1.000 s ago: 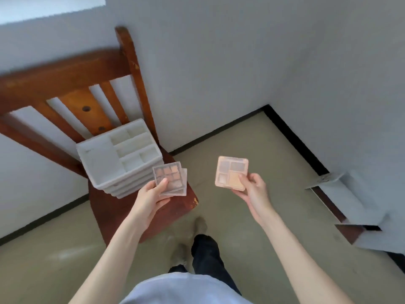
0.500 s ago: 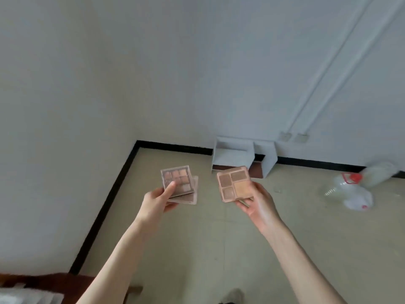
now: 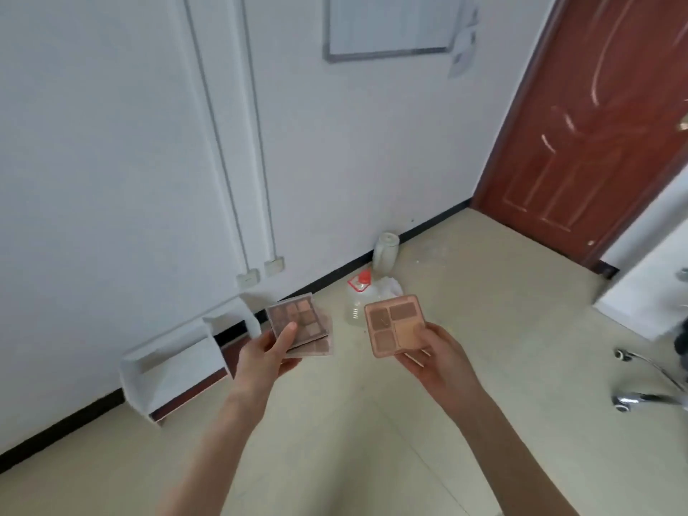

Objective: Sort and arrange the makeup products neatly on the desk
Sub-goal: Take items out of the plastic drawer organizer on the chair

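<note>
- A red-brown door [image 3: 595, 135] stands far up and to the right of the right hand, set in the white wall.
- A white shelf unit [image 3: 175, 363] sits on the floor against the wall, just left of the left hand and below it.
- A clear plastic jug [image 3: 359, 299] with a red cap stands on the floor beyond both hands, between them, with a white bottle [image 3: 385, 251] past it by the baseboard.
- The left hand [image 3: 266, 361] holds two stacked eyeshadow palettes [image 3: 301, 325] in the air, thumb pressed on the upper one, fingers underneath.
- The right hand [image 3: 433, 357] holds a pink four-pan palette [image 3: 394, 325] from below, fingers curled at its near edge, face up, near the left hand's stack but apart from it.
</note>
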The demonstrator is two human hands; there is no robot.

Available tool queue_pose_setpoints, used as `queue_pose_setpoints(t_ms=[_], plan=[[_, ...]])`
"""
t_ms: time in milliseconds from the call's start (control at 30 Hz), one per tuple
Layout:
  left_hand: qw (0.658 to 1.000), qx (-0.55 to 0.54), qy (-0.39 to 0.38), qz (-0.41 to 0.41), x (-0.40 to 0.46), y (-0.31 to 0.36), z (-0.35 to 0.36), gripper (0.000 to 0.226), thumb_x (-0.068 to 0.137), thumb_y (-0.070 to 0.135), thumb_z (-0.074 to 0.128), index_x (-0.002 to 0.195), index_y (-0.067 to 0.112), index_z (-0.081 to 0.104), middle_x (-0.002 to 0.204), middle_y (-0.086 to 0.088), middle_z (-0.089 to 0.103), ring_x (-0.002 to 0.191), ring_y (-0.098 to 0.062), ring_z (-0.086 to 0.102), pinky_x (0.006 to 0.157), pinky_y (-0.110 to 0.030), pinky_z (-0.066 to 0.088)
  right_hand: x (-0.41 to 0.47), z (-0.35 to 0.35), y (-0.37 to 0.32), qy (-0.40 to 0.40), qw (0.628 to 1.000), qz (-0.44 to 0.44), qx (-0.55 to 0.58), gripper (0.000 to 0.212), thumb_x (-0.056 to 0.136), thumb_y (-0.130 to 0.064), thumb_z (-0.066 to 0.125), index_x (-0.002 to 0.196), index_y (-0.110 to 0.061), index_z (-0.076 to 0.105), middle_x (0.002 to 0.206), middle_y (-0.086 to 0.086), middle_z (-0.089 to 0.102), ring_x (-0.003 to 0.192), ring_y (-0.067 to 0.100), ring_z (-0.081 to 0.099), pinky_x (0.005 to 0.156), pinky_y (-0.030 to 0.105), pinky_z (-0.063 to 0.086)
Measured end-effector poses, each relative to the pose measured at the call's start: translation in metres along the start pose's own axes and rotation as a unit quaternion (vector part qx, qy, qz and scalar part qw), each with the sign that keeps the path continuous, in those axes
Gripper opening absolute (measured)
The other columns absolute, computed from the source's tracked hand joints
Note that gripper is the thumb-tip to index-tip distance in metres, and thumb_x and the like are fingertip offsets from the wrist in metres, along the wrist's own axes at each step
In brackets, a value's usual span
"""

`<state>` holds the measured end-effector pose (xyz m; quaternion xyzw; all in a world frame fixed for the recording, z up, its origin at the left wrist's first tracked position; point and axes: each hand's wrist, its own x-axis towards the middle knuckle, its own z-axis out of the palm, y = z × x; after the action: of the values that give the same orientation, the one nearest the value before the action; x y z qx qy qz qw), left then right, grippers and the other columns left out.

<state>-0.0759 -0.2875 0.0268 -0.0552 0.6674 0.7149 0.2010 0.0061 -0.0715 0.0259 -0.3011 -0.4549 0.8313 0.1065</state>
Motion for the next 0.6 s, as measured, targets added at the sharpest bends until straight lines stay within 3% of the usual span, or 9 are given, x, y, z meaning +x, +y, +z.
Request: queue_pose_setpoints(t_ms=[167,400,600], plan=[[0.995,0.017,-0.101,-0.009,0.072,0.019,0.099,0.018,0.093,0.021,0.053,0.096,0.008,0.065,0.087,-0.006,0.068,0.081,-0.016,0.062,0.079,-0.027,0.050,0.041,-0.057,-0.052,0.094,0.993,-0.046,0.054,0.009,0.093,-0.011,0.053,0.095,-0.006,0.060,0.089,0.010,0.066,0.077,0.022,0.063,0.073,0.034,0.053],[0.964,-0.028,-0.222,-0.143,0.178,0.030,0.237,0.015,0.093,0.012,0.050,0.087,0.004,0.062,0.065,-0.004,0.065,0.072,-0.021,0.055,0.076,-0.033,0.047,0.129,-0.124,-0.118,0.197,0.972,-0.076,0.106,0.008,0.093,-0.010,0.053,0.092,-0.008,0.060,0.090,0.011,0.064,0.076,0.023,0.062,0.070,0.033,0.053],[0.944,0.032,-0.305,-0.120,0.267,0.078,0.367,0.013,0.092,0.014,0.052,0.091,0.006,0.061,0.084,-0.009,0.062,0.078,-0.019,0.056,0.074,-0.030,0.048,0.197,-0.168,-0.193,0.253,0.950,-0.126,0.136,0.018,0.093,-0.012,0.053,0.108,-0.003,0.058,0.097,0.010,0.063,0.081,0.022,0.062,0.070,0.030,0.054]])
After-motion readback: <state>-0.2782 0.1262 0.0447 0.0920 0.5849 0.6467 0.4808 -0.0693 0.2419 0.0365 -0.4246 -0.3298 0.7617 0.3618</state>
